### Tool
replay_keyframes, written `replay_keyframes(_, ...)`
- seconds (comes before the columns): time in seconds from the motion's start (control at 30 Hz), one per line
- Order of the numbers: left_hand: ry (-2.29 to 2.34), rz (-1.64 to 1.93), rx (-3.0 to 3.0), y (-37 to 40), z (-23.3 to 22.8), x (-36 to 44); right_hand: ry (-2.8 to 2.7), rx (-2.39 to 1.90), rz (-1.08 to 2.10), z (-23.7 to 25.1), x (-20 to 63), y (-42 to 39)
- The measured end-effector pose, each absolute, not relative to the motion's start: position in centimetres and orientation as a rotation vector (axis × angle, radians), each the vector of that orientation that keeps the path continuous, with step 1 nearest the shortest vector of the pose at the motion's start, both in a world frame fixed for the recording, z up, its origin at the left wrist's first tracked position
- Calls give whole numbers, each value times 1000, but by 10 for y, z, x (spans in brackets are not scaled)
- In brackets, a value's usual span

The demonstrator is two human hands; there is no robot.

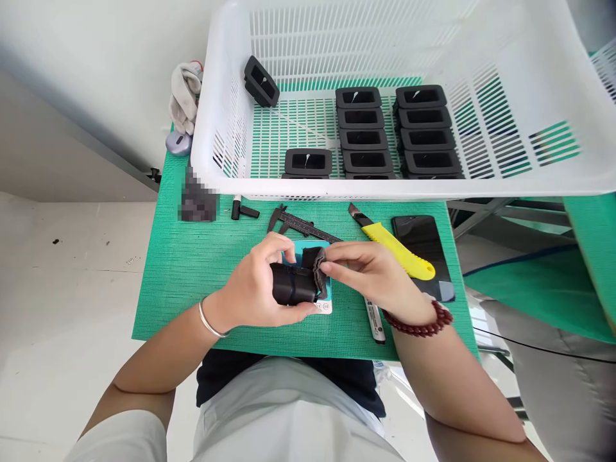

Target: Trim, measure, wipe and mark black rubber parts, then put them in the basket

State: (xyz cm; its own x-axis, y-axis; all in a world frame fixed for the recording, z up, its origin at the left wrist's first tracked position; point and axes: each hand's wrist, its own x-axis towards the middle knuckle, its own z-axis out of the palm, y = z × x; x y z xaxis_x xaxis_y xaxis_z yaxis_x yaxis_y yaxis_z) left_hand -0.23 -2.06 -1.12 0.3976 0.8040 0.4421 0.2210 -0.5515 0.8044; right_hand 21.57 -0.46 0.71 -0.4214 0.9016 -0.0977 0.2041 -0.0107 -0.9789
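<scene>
Clasped by the left hand (255,282) was a smooth, black part (290,285). Dark, crumpled cloth (319,271) at its end was pinched by the right hand (368,269).

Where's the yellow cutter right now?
In the head view, the cutter lies right of centre, just beyond the right hand, between the caliper and the phone, which it partly overlaps.

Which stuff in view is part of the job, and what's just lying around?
In the job:
- black piece, in left grip
- dark crumpled material, in right grip
- probably black parts in white basket

Apparently lying about:
- calipers
- yellow cutter
- phone
- pale cloth
</scene>
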Motion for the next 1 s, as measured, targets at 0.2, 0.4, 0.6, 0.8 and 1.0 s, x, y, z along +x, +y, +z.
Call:
replay_keyframes(0.2, 701, 1285, 2017, -15, -8, -1, -1879, -1130, 1391, 9, 208, -9)
replay_keyframes(0.4, 842, 1373, 1407, -14, -6, -2, -1430, -1250, 1195, 6, 206, -13)
replay_keyframes(0.6, 820, 1082, 1417, -25, -11, 5, -1402, -1215, 1184, 0, 203, -17)
replay_keyframes(0.8, 974, 1068, 1457, -33, -6, 7, -1577, -1167, 1122, 2, 199, -19)
replay_keyframes(1.0, 917, 1006, 1593, -35, -7, 8, -1577, -1159, 1205, 3, 197, -19)
